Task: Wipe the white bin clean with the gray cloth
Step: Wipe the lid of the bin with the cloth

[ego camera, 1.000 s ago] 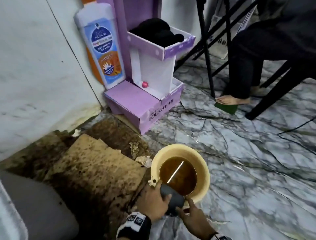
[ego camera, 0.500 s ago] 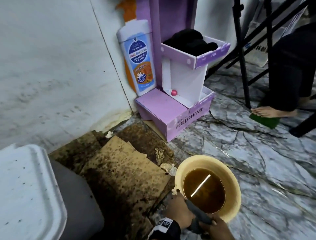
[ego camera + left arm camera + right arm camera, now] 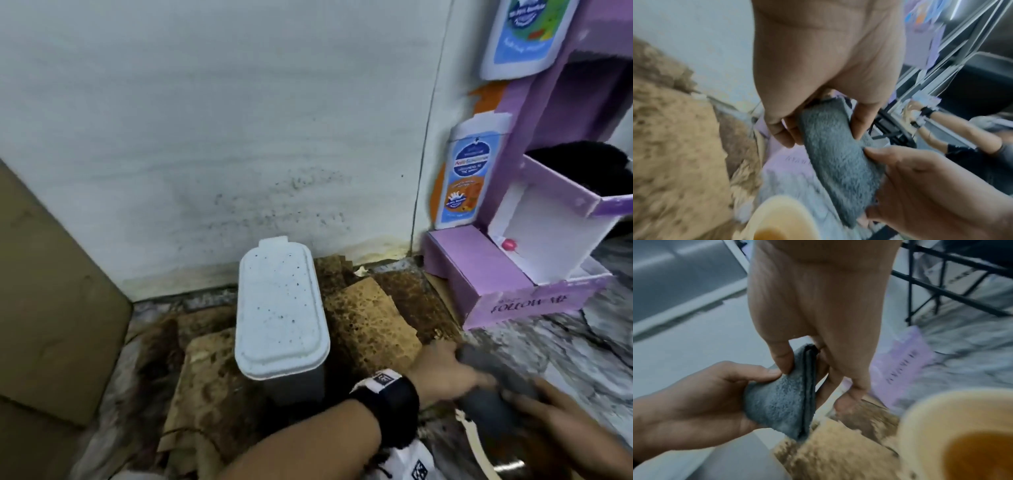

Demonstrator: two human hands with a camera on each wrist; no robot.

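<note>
Head view: both hands hold the folded gray cloth low at the right of frame, above the marble floor. The left hand has its fingers curled over the cloth's far end; the right hand covers the near end, its fingers blurred and partly cut off by the frame edge. The white bin stands closed, its lid speckled with dark spots, against the wall on stained cardboard, to the left of the hands and apart from them. A purple display stand is to the right. Left wrist view: the left hand pinches the cloth between thumb and fingers, narrowly spread; the right hand grips the other end with thumb on top. The rim of a yellowish basin holding brown liquid is cut off at the bottom edge; the background is blurred. Right wrist view: the right hand pinches the cloth's folded edge between thumb and fingers, and the left hand holds it from below with thumb pressed on top. The basin is blurred at lower right and only partly in frame. The bin's gray side is partly visible at the bottom, hard to make out.
</note>
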